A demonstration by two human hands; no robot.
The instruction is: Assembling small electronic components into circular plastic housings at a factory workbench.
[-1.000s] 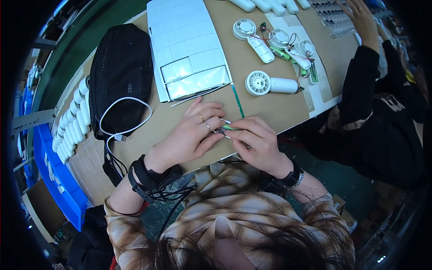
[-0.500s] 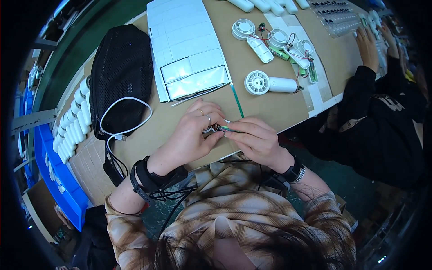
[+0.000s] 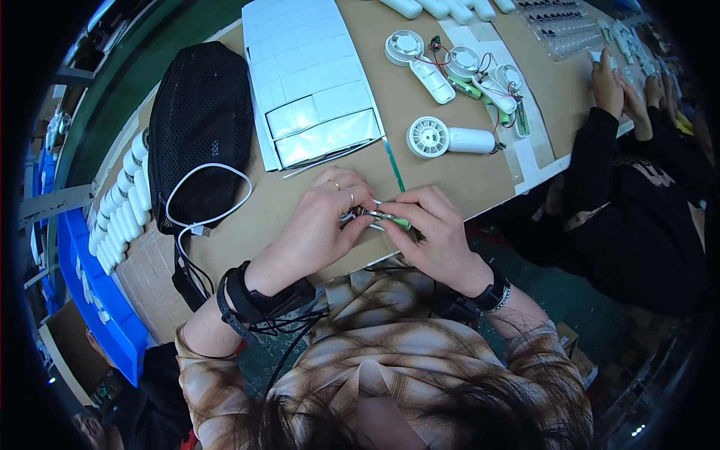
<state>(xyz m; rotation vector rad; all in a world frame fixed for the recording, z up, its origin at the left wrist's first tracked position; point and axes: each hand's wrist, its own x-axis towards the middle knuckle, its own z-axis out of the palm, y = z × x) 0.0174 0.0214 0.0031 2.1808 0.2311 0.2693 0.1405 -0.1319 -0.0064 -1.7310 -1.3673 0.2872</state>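
Observation:
Close to the table's near edge, my two hands meet around a partly opened handheld fan, mostly covered by my fingers. Its green battery point(image 3: 400, 223) and a bit of small circuitry show between the hands, with white casing edges around them. My left hand point(image 3: 328, 215) is closed on the fan's left end. On the other side, my right hand point(image 3: 439, 238) has thumb and fingers pinched at the part with the battery; the exact contact is hidden. Just beyond lies a white handheld fan point(image 3: 469, 140), its round head to the left.
Opened fans with wires and green batteries point(image 3: 463, 88) lie farther back. A white box point(image 3: 311, 82) and a black mesh bag point(image 3: 202, 127) with a white cable point(image 3: 247, 180) stand left. White fan bodies point(image 3: 124, 210) line the left edge, beside a blue bin point(image 3: 105, 300). A co-worker's hands point(image 3: 609, 86) are at far right.
My right hand's fingers have shifted and lifted slightly, so more of the green battery shows. My left hand has stayed nearly still. The co-worker's hands at far right have moved.

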